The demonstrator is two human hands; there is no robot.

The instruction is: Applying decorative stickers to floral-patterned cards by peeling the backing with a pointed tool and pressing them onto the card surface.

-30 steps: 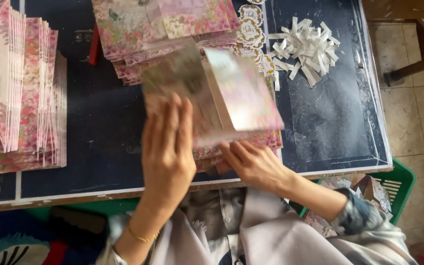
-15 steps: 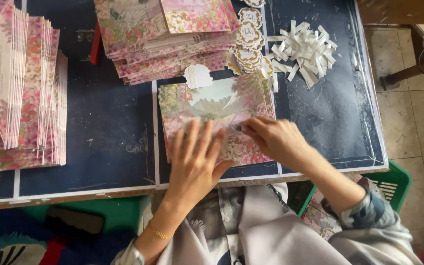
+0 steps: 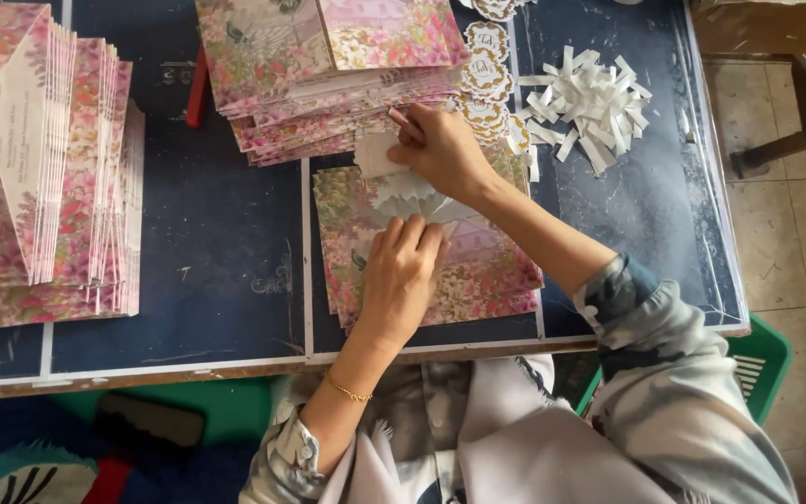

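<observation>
A floral pink-and-green envelope [image 3: 487,271] lies face down on a small stack near the table's front edge. My left hand [image 3: 401,271] rests flat on it, fingers together, pressing the flap. My right hand [image 3: 440,149] is above it at the flap's white tip [image 3: 375,154], fingers pinched on the tip. Just beyond my right hand lies a column of round white-and-gold stickers [image 3: 487,79].
A fanned pile of floral envelopes [image 3: 328,65] sits at the back. A tall stack [image 3: 39,177] stands at the left. Loose white paper strips [image 3: 590,103] lie at the right. The dark blue table [image 3: 207,243] ends at the front edge; a green crate [image 3: 762,359] stands beside it.
The envelope, held up a second ago, now lies flat on the stack. My left hand moved onto it and my right hand moved up to the flap's tip.
</observation>
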